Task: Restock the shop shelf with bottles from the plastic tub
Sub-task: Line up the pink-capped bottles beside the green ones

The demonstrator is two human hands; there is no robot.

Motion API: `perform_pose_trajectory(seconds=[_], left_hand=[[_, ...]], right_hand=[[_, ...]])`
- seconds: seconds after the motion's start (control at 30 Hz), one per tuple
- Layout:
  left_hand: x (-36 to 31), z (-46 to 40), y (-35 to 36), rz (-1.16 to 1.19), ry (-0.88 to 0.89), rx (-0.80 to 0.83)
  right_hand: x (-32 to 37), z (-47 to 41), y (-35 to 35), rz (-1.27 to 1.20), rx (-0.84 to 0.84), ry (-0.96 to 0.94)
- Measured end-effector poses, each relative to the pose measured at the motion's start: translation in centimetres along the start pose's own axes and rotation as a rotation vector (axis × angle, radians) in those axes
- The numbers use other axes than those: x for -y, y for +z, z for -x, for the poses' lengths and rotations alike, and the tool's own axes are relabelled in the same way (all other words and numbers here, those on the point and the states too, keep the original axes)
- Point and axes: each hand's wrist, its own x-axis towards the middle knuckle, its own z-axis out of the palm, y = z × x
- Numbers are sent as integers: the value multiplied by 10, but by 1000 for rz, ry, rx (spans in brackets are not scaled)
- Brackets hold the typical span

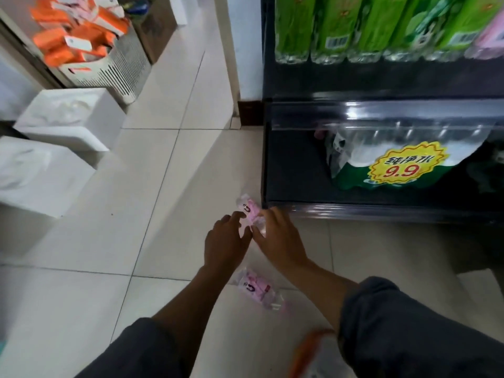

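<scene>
Head view, read left to right. At 10 o'clock a slatted basket [120, 69] holds orange packs [73, 36]; below it, at 9 o'clock, stand two white boxes [68, 118]. On the tiled floor [152, 186] just below centre, the left hand [227, 240] and right hand [278, 238] meet on a pink-labelled bottle [249, 210] lying by the near-left corner of the shelf [294, 170]. The left fingers [236, 215] are loosely spread and touch the bottle; the right fingers [268, 214] curl round its lower end, though blur hides the exact grip. A second pink bottle [257, 290] lies on the floor at 6 o'clock, between the forearms. An orange rim [311, 347] at 5 o'clock may be the tub; it is too blurred to tell.

On the shelf, green-labelled bottles [335, 25] line the upper tier at 1 o'clock, and a wrapped water pack [387, 156] sits on the lower tier at 3 o'clock.

Risks, as judged: the smooth bottle may roll or slip from a shared, shallow grip, and the second bottle lies where a forearm or knee could knock it.

Legible writing: a yellow starburst sticker [406, 165] reads "纯净水 9.9". Barcodes show on the green labels; the pink labels cannot be read.
</scene>
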Motion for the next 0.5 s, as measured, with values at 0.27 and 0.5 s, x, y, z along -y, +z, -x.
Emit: perform_pose_trajectory(seconds=[0.27, 0.5], left_hand=[[28, 16, 50, 36, -90, 82], [35, 19, 75, 63, -99, 247]], right_hand=[[-19, 1, 53, 62, 255, 66], [-45, -2, 80, 32, 366, 149]])
